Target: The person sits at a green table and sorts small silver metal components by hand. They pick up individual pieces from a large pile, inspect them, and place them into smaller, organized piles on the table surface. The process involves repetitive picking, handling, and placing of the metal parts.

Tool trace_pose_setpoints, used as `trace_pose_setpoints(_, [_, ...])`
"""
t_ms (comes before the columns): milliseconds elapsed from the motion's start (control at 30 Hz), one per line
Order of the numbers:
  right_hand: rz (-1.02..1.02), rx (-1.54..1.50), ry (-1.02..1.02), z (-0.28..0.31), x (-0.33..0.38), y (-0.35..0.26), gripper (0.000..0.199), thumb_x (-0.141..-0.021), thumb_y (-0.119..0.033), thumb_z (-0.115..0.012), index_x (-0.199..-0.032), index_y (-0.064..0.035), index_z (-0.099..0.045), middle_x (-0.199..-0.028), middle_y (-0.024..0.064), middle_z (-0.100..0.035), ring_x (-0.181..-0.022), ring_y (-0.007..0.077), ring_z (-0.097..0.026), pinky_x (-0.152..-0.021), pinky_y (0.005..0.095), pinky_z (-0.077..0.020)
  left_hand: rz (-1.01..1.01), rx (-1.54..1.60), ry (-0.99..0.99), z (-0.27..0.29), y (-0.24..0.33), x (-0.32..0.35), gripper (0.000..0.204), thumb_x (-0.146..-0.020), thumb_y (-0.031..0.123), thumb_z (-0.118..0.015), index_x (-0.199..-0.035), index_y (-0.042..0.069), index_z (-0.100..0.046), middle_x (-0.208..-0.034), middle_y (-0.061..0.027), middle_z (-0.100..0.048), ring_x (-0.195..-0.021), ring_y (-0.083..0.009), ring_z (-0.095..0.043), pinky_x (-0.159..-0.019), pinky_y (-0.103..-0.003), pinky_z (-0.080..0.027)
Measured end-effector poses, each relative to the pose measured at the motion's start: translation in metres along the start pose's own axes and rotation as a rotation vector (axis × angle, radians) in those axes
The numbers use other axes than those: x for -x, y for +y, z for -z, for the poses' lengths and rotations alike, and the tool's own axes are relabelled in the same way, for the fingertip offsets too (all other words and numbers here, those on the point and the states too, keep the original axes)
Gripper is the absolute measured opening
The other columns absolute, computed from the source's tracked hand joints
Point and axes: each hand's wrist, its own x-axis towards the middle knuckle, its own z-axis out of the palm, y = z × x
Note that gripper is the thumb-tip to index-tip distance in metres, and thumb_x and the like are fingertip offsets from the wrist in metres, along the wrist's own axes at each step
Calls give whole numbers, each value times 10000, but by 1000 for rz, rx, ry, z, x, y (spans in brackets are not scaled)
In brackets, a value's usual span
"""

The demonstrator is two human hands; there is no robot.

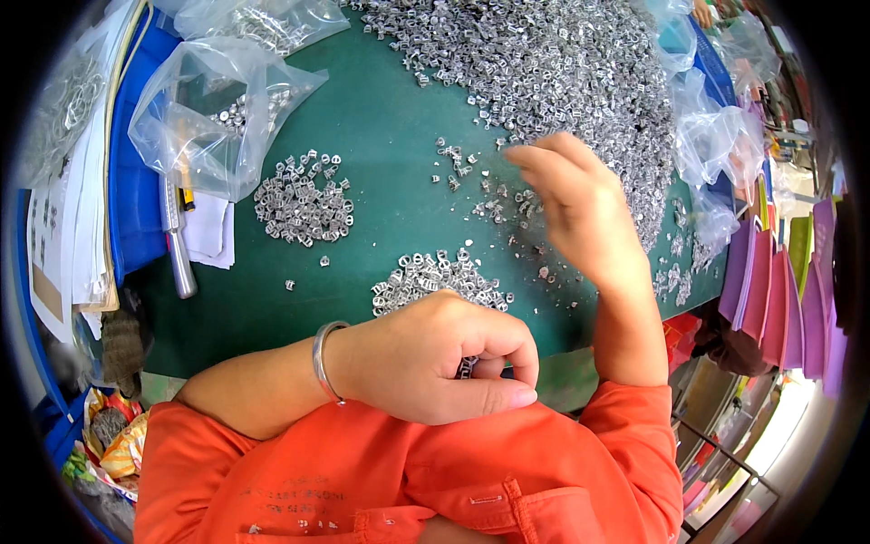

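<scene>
My left hand [444, 358], with a silver bangle at its wrist, is curled near my body. Small silvery metal pieces [467, 366] show inside its bent fingers. Just beyond it lies a small heap of similar pieces [439, 276], partly covered by the hand. Each looks like a tiny frame with openings. My right hand [580, 204] hovers over scattered pieces [497, 207] beside the large pile [580, 72]. Its fingers reach leftward, a little bent and apart, and no piece shows in them. Another small heap [306, 199] lies to the left on the green tabletop [390, 172].
Clear plastic bags [222, 118] with metal parts stand at the far left by a blue bin [136, 199]. Below them lie a metal-handled tool [178, 254] and white paper [213, 231]. More clear bags [716, 145] line the right edge. Pink and purple sheets [779, 304] hang beyond.
</scene>
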Motion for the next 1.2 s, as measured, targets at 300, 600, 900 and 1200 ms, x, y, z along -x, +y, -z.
trace_pose_setpoints(300, [-811, -100, 485, 112, 129, 63, 60, -858, -28, -682, -903, 10, -669, -743, 0, -639, -633, 59, -551, -559, 211, -437, 154, 282, 310, -1, 8, -7, 39, -859, 12, -663, -887, -16, -666, -755, -12, -637, -635, -27, -530, -559, -187, -404])
trace_pose_setpoints(600, [-1018, 167, 291, 108, 224, 91, 115, -812, 21, -662, -923, 4, -686, -750, 41, -651, -686, 96, -583, -637, 252, -475, 24, 519, 363, 1, -10, -3, 161, -928, 124, -572, -906, -33, -546, -538, 18, -430, -425, -30, -321, -405, -221, -266])
trace_pose_setpoints(900, [-1065, 181, 233, 96, 217, 94, 138, -777, -12, -678, -914, 4, -691, -842, 159, -686, -799, 268, -675, -739, 344, -516, 44, 528, 375, -1, -8, -4, 149, -924, 105, -579, -914, -44, -572, -559, 6, -473, -436, -33, -354, -411, -213, -280])
trace_pose_setpoints(1200, [-553, 173, 255, 69, 109, 42, 73, -815, 27, -647, -884, 7, -663, -834, 127, -644, -756, 255, -640, -688, 330, -498, 177, 508, 330, -4, 3, -8, 76, -898, 39, -614, -923, -31, -628, -653, 0, -559, -496, -31, -401, -446, -205, -297])
